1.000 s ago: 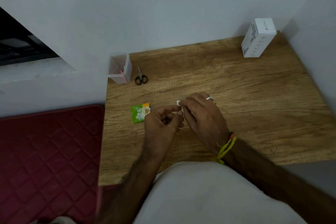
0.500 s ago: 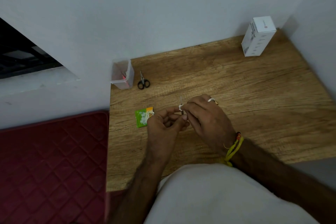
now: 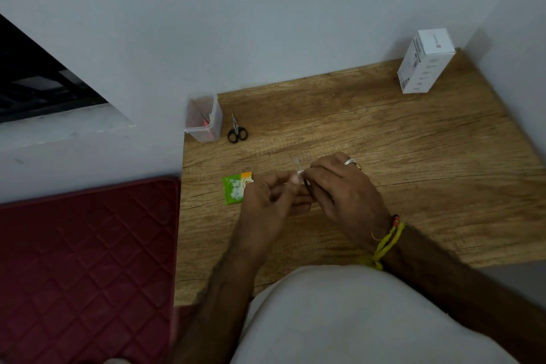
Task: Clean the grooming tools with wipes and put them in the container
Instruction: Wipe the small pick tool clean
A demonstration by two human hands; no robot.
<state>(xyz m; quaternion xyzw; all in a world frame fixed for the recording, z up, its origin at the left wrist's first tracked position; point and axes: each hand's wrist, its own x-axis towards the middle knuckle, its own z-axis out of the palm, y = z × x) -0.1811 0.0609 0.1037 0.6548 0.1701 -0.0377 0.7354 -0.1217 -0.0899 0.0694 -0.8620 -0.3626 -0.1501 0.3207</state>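
My left hand and my right hand meet over the middle of the wooden table. Between their fingertips is a thin grooming tool with a metal tip pointing away from me; its dark handle is mostly hidden by the fingers. My left hand pinches the tool. My right hand pinches a small white wipe around its shaft. A clear plastic container stands at the table's far left corner with tools with red parts inside. Small black-handled scissors lie just right of it.
A green wipe sachet lies on the table left of my left hand. A white carton stands at the far right corner against the wall. A dark red quilted mat lies on the floor left of the table.
Both hands stay together on the tool and wipe, with only small finger movements. The view has shifted slightly.
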